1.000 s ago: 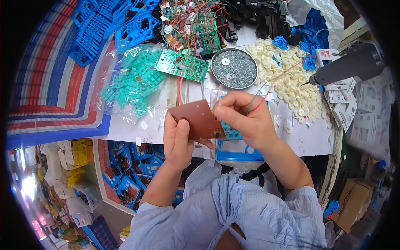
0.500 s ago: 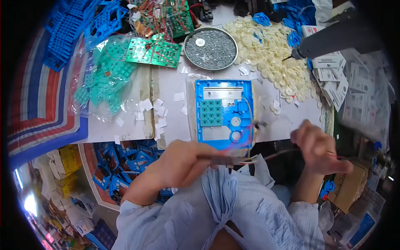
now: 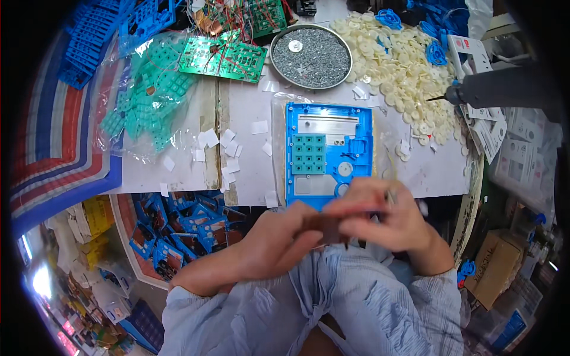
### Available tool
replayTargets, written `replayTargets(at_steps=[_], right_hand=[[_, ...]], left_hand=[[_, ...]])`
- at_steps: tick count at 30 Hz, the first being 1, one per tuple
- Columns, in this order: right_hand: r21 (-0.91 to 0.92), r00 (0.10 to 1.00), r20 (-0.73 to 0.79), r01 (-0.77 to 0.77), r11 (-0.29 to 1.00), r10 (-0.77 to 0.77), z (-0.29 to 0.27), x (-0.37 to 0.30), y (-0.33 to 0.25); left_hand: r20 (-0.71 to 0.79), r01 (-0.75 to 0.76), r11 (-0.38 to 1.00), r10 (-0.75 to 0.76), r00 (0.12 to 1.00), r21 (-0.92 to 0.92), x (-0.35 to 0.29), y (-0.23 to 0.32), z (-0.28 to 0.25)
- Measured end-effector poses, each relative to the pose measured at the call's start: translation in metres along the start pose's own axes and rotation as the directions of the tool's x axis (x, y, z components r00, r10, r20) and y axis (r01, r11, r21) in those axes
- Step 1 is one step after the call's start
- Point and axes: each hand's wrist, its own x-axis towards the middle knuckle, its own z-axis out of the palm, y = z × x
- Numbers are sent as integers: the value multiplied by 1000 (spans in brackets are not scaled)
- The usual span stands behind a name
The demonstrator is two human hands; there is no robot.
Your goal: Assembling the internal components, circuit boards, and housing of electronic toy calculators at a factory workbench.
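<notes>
Just in front of the table edge, both hands meet over my lap. My left hand is closed around a small brown circuit board, partly covered by the fingers and blurred. My right hand reaches across to the board with its fingers pinched together, apparently on its thin wires; motion smears them. Right behind the hands lies an open blue plastic housing, its inner side up. A teal rubber keypad sits in the housing's left half, and the right hand hides its lower right corner.
Behind the housing stands a round tray of screws. Cream plastic discs pile up at right, under an electric screwdriver. Green circuit boards and bagged teal keypads lie left. Blue assembled units fill a bin below.
My right hand has come left from the far end of the stretched wires to the board. My left hand stays closed on the board. The view has shifted slightly.
</notes>
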Motion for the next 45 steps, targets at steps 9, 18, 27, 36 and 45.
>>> replayTargets(at_steps=[9,18,27,36,45], right_hand=[[-302,987,-156,-88,949,41,-28,71,29],[-640,982,-115,44,767,-152,-23,87,37],[-775,974,-90,64,628,-209,-20,90,31],[-927,774,-2,236,291,-633,-20,54,-2],[-936,972,183,218,275,-146,11,34,15]], left_hand=[[-89,100,773,-199,976,-627,-23,-28,9],[-49,150,975,-160,986,-162,-27,-14,-4],[-138,-33,603,235,962,797,10,3,-41],[109,-165,281,205,973,946,20,-9,-38],[151,-198,339,160,976,920,30,-6,-45]])
